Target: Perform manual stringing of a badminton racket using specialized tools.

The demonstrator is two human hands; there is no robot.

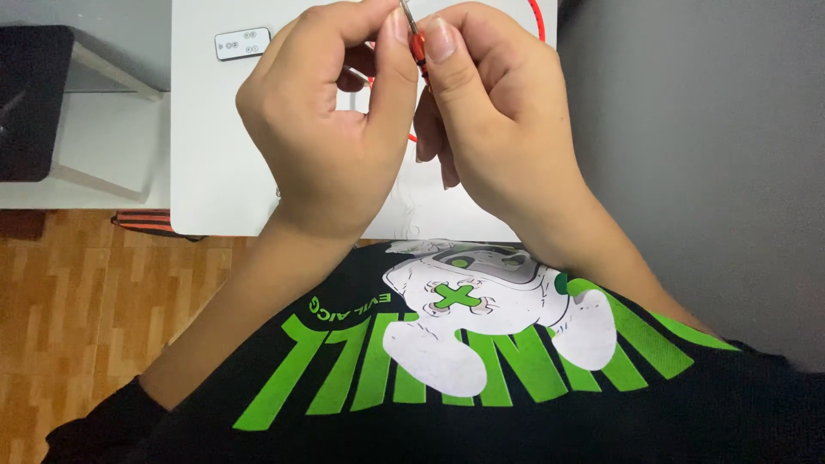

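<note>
My left hand (331,120) and my right hand (494,112) are pressed together above a white table (215,163). Between the thumbs and forefingers they pinch a small red-handled tool with a thin metal tip (416,39). Most of the tool is hidden by my fingers. A red cord (539,19) curves behind my right hand, and a thin pale thread (404,206) trails down below my hands onto the table edge.
A small white remote control (242,43) lies on the table at the upper left. A dark object (34,103) stands at the far left on a white shelf. Wooden floor (94,301) shows lower left, a grey surface (705,172) on the right.
</note>
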